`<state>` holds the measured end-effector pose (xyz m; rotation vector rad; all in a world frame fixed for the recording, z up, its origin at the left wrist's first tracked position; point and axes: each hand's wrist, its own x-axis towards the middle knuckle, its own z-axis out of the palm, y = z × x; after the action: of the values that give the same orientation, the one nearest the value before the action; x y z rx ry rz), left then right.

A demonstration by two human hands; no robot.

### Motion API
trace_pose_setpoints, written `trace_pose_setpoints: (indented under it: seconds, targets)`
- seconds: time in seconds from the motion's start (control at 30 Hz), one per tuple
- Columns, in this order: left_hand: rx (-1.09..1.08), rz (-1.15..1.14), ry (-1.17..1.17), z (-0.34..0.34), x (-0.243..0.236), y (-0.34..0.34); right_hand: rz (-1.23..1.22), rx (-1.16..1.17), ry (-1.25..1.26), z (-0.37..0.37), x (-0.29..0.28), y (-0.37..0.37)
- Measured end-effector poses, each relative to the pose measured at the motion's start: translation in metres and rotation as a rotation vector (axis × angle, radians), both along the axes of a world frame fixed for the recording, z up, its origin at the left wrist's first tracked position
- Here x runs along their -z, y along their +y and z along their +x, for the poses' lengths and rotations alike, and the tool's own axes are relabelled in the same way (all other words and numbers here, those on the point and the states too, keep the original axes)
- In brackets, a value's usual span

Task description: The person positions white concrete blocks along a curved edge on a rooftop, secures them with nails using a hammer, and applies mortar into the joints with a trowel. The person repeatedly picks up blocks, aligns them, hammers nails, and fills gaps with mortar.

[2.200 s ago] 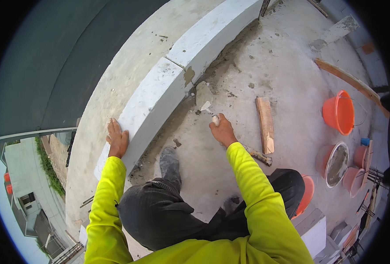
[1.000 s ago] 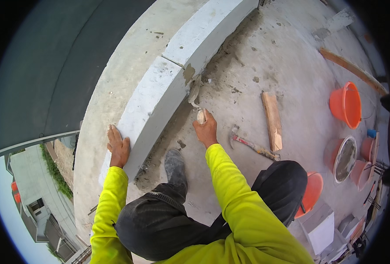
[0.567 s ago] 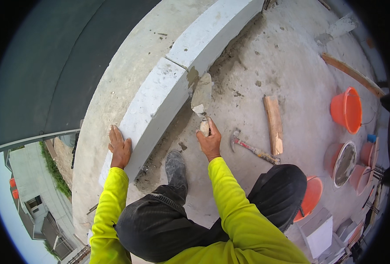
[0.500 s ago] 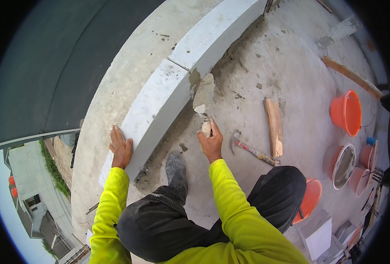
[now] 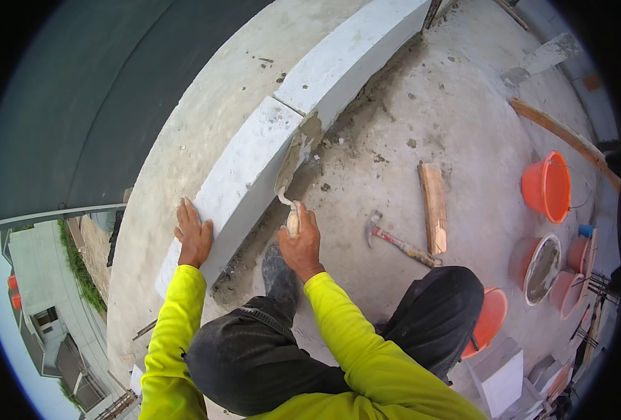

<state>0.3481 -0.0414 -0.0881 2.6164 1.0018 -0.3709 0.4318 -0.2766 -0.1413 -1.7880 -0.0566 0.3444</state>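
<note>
My right hand [image 5: 302, 241] is wrapped round the wooden handle of a trowel [image 5: 293, 158]. Its blade lies against the side face of a white block [image 5: 244, 157], close to the joint with a second white block [image 5: 356, 52]. Grey mortar [image 5: 312, 127] is smeared over the side at that joint. On the near end of the first block rests my left hand [image 5: 195, 234], laid flat with its fingers stretched out. The two blocks stand end to end in a low row on the concrete.
Right of my hand lie a claw hammer [image 5: 398, 241] and a short wooden offcut [image 5: 433, 208]. Several orange buckets stand farther right, including one bucket [image 5: 557, 187] and a mortar-filled one [image 5: 543, 269]. Left of the row, the concrete ledge [image 5: 163, 168] ends at a curved edge.
The trowel has swung left from beside the joint onto the block's side face, and my right hand moved left and nearer with it. My left hand stays on the block.
</note>
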Motion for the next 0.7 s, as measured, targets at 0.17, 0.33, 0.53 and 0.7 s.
trace_pose_setpoints:
  seconds: [0.17,0.33,0.53,0.7]
  targets:
    - [0.0,-0.031,-0.033,-0.002,0.001,0.001,-0.046,0.075,-0.275,0.032,0.01,0.003]
    - [-0.005,-0.008,-0.02,-0.001,0.003,0.001,-0.117,-0.062,-0.123,0.047,0.027,0.013]
    - [0.009,-0.021,-0.017,0.001,0.001,0.002,-0.023,-0.147,0.074,0.028,0.029,-0.014]
    - [0.044,0.0,-0.051,-0.002,0.002,0.003,0.024,-0.056,0.093,0.054,0.023,-0.013]
